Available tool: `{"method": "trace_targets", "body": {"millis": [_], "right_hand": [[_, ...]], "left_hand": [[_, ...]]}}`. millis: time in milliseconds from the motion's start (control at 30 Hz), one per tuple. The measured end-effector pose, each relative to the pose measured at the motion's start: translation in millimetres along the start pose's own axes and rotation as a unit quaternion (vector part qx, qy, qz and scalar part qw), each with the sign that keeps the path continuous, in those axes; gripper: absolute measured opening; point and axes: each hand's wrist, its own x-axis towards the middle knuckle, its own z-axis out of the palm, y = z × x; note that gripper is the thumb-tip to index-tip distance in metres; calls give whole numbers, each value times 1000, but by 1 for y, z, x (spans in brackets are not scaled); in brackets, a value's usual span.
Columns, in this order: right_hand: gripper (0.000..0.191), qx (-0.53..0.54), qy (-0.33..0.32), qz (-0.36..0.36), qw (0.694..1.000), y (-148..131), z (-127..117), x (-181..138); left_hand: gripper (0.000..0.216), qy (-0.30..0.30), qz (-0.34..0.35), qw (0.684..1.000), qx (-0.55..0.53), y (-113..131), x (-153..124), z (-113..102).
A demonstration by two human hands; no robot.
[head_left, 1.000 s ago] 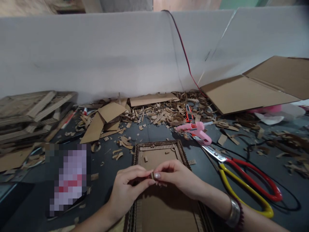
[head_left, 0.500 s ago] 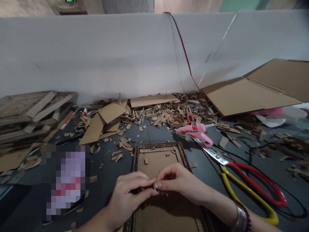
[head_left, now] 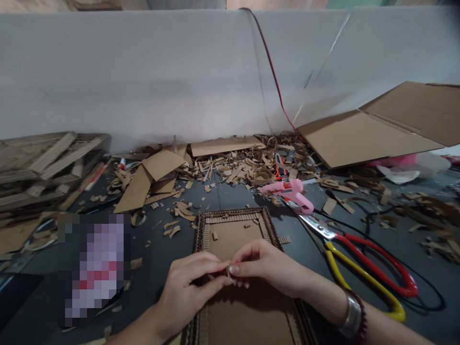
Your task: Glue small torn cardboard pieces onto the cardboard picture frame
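Grip: left hand [head_left: 190, 285], right hand [head_left: 266, 268], fingertips pinched on small cardboard piece [head_left: 228, 272] | Place: above rimmed cardboard panel [head_left: 247, 314] | Step: apparently shaping it | Next: probably calls for steady, even pressure

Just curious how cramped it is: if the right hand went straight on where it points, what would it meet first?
Likely the left hand, its fingers close ahead at the small cardboard piece the right hand pinches; exact depth is unclear.
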Motion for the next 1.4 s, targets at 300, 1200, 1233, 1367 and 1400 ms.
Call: {"method": "trace_targets", "body": {"millis": [300, 1200, 1233, 1367, 1400], "right_hand": [[14, 54, -15, 28, 998, 3, 1, 2], [13, 116, -39, 37, 992, 4, -1, 0], [12, 113, -36, 38, 992, 4, -1, 0], [13, 96, -23, 45, 994, 2, 0, 0], [13, 92, -20, 45, 995, 2, 1, 0]], "left_hand": [[13, -8, -4, 1000, -20, 2, 1, 0], [7, 34, 39, 998, -29, 3, 3, 1], [7, 31, 41, 998, -32, 3, 3, 2], [8, 17, 36, 999, -32, 1, 3, 3], [8, 16, 35, 999, -31, 1, 3, 3]]}}
